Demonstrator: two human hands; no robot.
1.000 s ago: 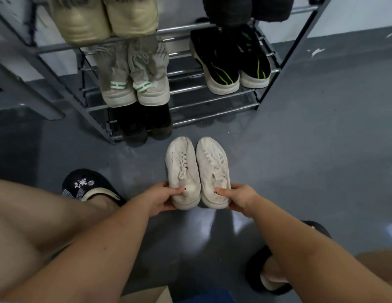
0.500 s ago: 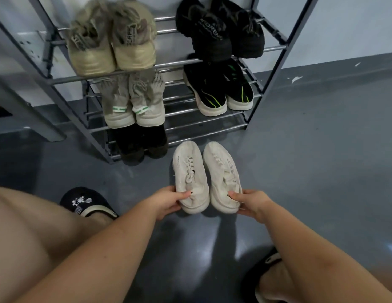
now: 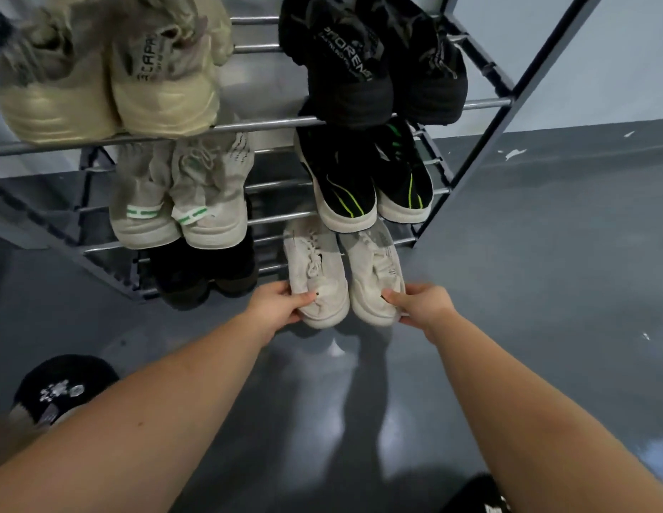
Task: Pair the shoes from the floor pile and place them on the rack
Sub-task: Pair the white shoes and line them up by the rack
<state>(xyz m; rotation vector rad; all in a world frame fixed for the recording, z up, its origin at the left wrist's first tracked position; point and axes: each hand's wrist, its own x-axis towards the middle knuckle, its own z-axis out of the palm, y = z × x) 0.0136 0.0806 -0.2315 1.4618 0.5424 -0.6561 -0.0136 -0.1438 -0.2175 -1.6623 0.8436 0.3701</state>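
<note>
Two white sneakers lie side by side with their toes under the rack's lowest right shelf. My left hand [image 3: 282, 303] grips the heel of the left white sneaker [image 3: 315, 272]. My right hand [image 3: 415, 305] grips the heel of the right white sneaker [image 3: 376, 272]. The metal shoe rack [image 3: 271, 122] stands ahead. On it are beige sneakers [image 3: 111, 87] top left, black sneakers [image 3: 370, 68] top right, grey sneakers with green stripes [image 3: 178, 201] and black sneakers with neon lines [image 3: 367, 187] on the middle shelf, and dark shoes [image 3: 200, 272] bottom left.
The rack's dark right post [image 3: 507, 105] slants down to the grey floor [image 3: 544, 253] beside the white pair. My own feet in black clogs show at the lower left [image 3: 60, 390] and at the bottom right edge [image 3: 478, 498]. A pale wall rises behind the rack.
Both hands have pushed the white pair forward off the open floor, so their toes now sit under the black and neon pair on the bottom shelf. The view has moved closer to the rack.
</note>
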